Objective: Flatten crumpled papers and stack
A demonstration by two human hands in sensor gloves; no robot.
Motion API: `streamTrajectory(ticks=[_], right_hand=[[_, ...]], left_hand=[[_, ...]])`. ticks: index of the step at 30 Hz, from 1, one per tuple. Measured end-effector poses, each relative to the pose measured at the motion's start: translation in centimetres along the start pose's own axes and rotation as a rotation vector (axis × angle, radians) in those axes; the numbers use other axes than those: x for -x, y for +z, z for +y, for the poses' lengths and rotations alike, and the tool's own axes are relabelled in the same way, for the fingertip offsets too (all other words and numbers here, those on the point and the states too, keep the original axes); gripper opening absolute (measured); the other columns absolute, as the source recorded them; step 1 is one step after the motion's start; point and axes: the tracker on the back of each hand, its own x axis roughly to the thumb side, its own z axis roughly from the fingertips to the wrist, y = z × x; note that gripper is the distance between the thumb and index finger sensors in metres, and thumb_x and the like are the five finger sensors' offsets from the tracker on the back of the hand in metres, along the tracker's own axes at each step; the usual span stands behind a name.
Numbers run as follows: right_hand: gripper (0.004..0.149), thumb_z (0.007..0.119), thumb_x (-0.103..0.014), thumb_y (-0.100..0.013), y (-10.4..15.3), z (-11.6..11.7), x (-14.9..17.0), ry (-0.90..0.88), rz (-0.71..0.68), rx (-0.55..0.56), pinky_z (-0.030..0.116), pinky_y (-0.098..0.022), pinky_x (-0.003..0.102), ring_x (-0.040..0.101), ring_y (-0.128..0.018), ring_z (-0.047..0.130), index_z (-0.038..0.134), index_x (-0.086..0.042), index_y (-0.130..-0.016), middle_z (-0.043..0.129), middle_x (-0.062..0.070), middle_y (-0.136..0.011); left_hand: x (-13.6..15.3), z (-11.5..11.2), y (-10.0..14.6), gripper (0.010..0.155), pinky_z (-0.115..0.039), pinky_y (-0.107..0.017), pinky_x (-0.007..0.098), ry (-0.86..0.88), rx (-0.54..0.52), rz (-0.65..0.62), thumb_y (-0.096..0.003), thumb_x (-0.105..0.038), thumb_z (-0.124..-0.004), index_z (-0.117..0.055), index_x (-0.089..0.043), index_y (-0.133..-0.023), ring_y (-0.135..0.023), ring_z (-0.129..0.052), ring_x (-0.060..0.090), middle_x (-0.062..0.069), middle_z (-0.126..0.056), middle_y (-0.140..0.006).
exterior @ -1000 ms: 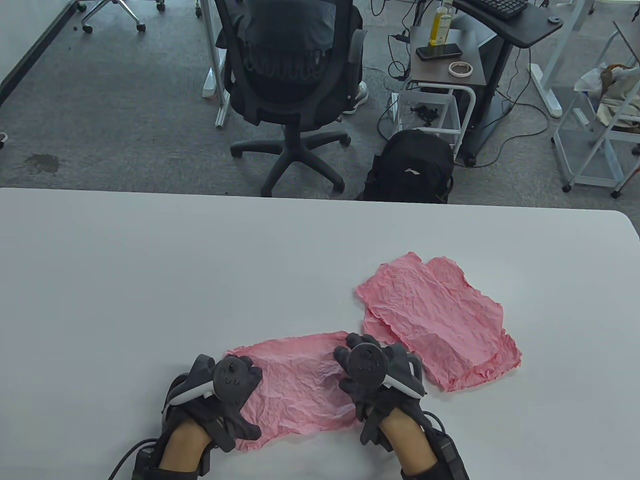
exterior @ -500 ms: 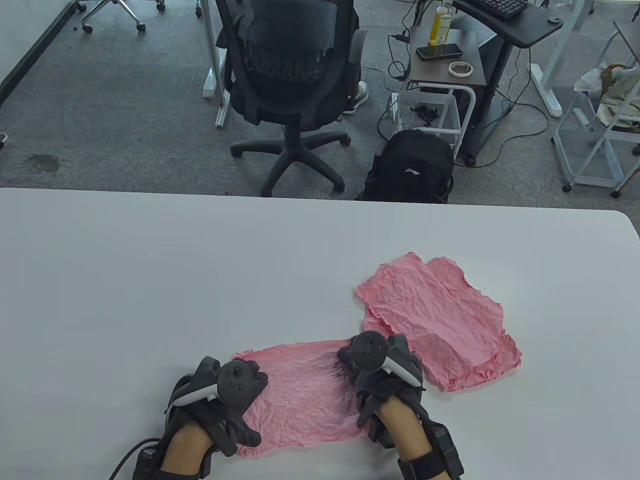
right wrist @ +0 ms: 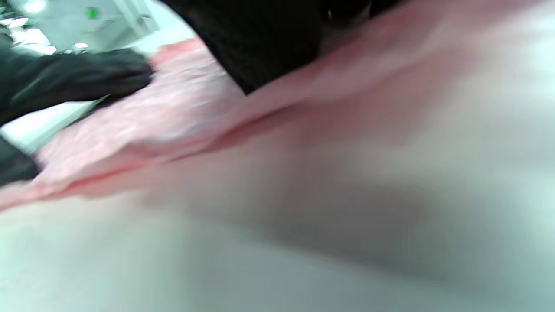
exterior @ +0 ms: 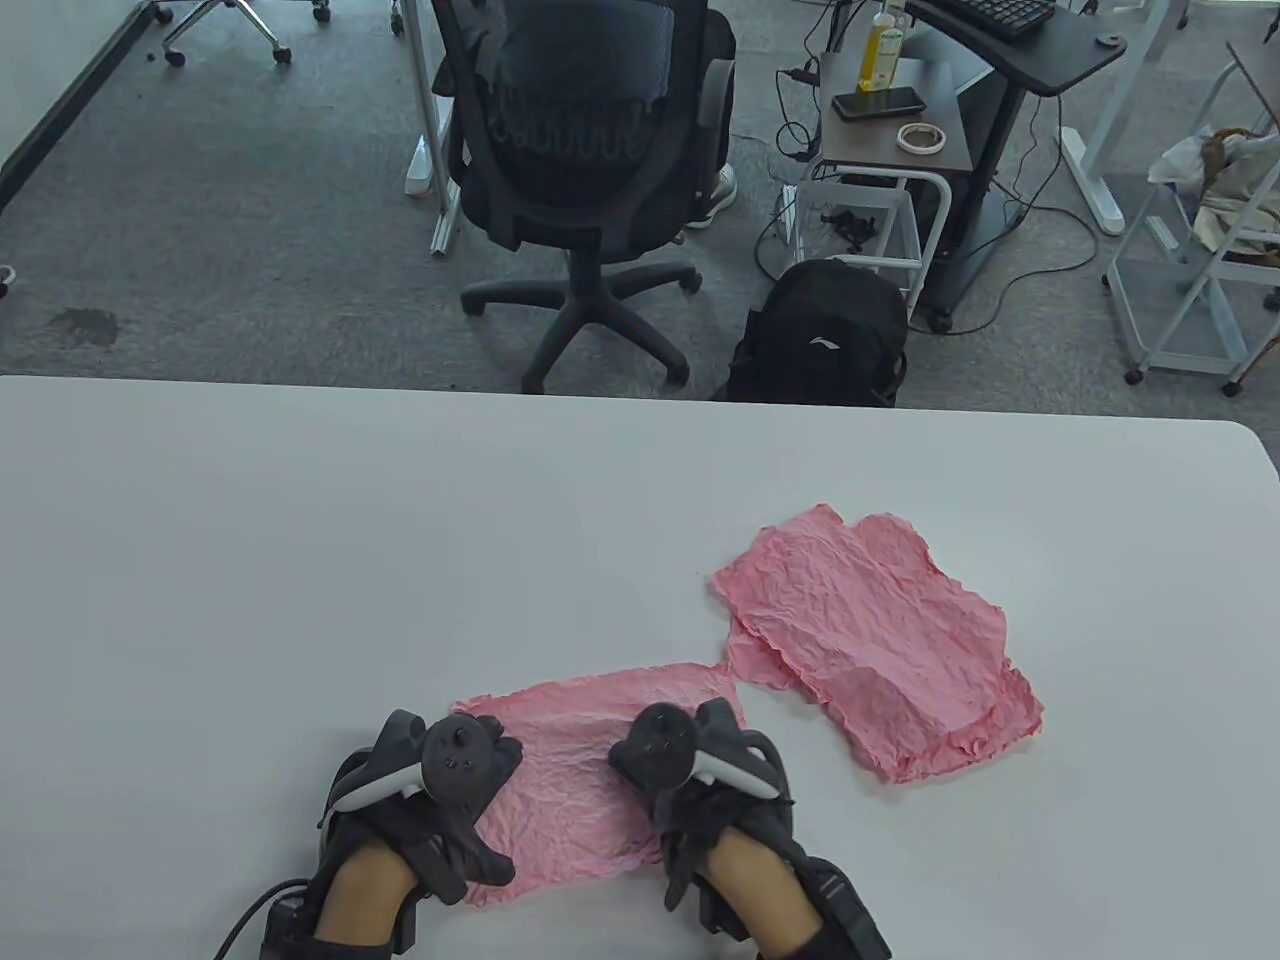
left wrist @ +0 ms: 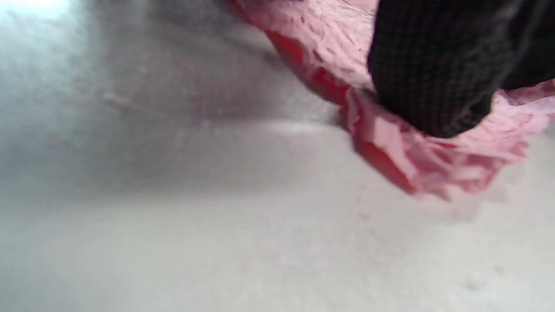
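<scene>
Table view: left hand [exterior: 440, 800] and right hand [exterior: 700, 790] press flat on a pink sheet [exterior: 580, 780] at the bench's [exterior: 300, 560] near edge, still wrinkled; two flattened sheets [exterior: 880, 650] lie stacked just beside. Left wrist view: a fingertip [left wrist: 433, 73] pins its ruffled corner. Right wrist view: blurred.
</scene>
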Motion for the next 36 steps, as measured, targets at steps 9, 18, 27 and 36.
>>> streamTrajectory(ticks=[9, 18, 27, 36], right_hand=[[0.064, 0.087, -0.014, -0.041, 1.3, -0.9, -0.6, 0.188, -0.069, 0.147, 0.053, -0.06, 0.064, 0.053, -0.094, 0.039, 0.06, -0.003, -0.098, 0.044, 0.025, -0.107], [0.065, 0.083, -0.013, -0.041, -0.1, 1.7, -4.6, 0.198, -0.192, 0.022, 0.058, -0.061, 0.049, 0.048, -0.094, 0.041, 0.054, -0.014, -0.1, 0.04, 0.02, -0.108], [0.081, 0.091, -0.02, -0.04, 1.6, -1.2, 2.5, 0.04, 0.174, -0.021, 0.049, -0.061, 0.058, 0.044, -0.098, 0.027, 0.042, -0.016, -0.104, 0.025, 0.015, -0.11], [0.062, 0.08, -0.03, -0.047, 1.2, -0.5, -3.6, 0.139, -0.186, 0.208, 0.051, -0.059, 0.067, 0.056, -0.094, 0.04, 0.057, -0.018, -0.103, 0.041, 0.027, -0.11]], left_hand=[[0.1, 0.0, 0.1, 0.108, -0.022, -0.074, 0.067, -0.004, -0.005, 0.006, -0.0319, -0.062, -0.093, -0.031, -0.023, -0.111, -0.111, -0.012, 0.037, 0.008, -0.014, -0.113], [0.4, -0.1, -0.1, 0.108, -0.018, -0.074, 0.066, 0.021, -0.004, -0.001, -0.0327, -0.062, -0.092, -0.029, -0.023, -0.111, -0.11, -0.009, 0.036, 0.007, -0.012, -0.112], [0.3, -0.2, -0.1, 0.111, -0.017, -0.073, 0.068, 0.012, 0.008, -0.007, -0.0313, -0.064, -0.092, -0.027, -0.023, -0.111, -0.11, -0.007, 0.036, 0.007, -0.01, -0.112], [0.0, -0.3, -0.3, 0.114, -0.015, -0.072, 0.068, 0.012, 0.024, -0.018, -0.0305, -0.065, -0.092, -0.024, -0.022, -0.111, -0.108, -0.003, 0.038, 0.009, -0.006, -0.111]])
